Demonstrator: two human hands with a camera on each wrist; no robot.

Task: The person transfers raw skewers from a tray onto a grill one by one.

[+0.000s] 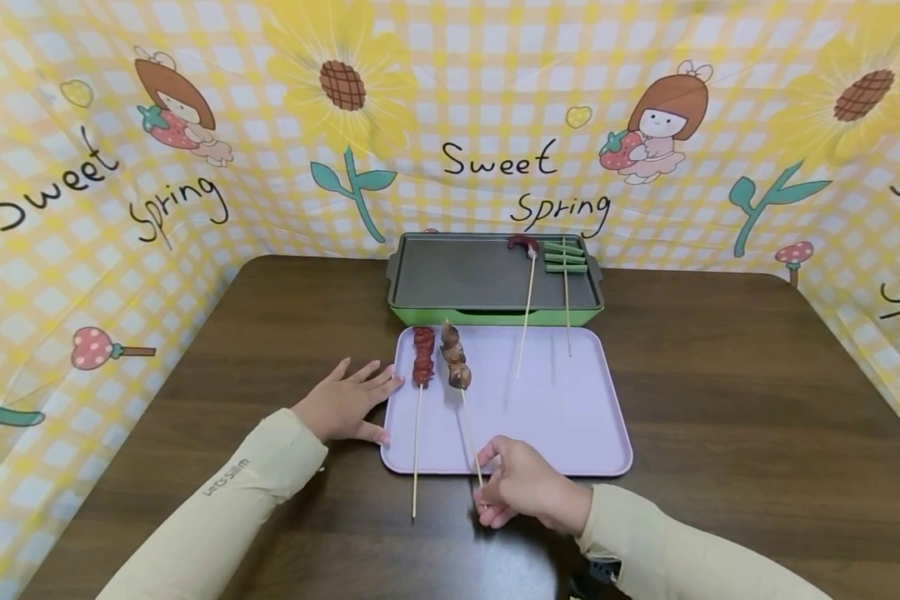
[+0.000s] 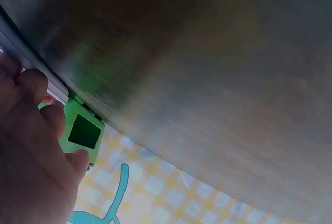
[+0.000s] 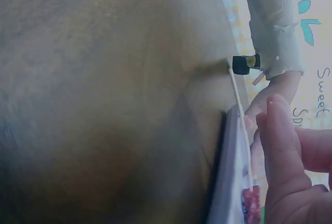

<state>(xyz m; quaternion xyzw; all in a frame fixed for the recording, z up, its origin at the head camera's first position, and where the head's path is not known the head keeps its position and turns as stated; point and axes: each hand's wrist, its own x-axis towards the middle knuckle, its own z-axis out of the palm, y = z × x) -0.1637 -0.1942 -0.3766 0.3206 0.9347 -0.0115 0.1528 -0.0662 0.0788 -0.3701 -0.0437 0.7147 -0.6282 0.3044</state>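
My right hand (image 1: 521, 482) pinches the lower stick of a skewer of brown meat chunks (image 1: 456, 357), whose meat end is over the lilac tray (image 1: 555, 433). To its left, a skewer of dark red pieces (image 1: 423, 357) lies on the tray, its stick reaching past the near edge. My left hand (image 1: 345, 404) spreads its fingers at the tray's left rim and holds nothing. In the left wrist view its fingertips sit beside the tray edge (image 2: 39, 68). The right wrist view shows my right fingers (image 3: 280, 141) bent, with the red skewer (image 3: 252, 203) beyond them.
Behind the tray stands a green-sided griddle (image 1: 457, 275) with a dark plate. On its right side lie a green vegetable skewer (image 1: 566, 262) and one with a curled dark red piece (image 1: 523, 243), sticks overhanging the tray. A patterned cloth (image 1: 480, 100) hangs behind the brown table (image 1: 720, 392).
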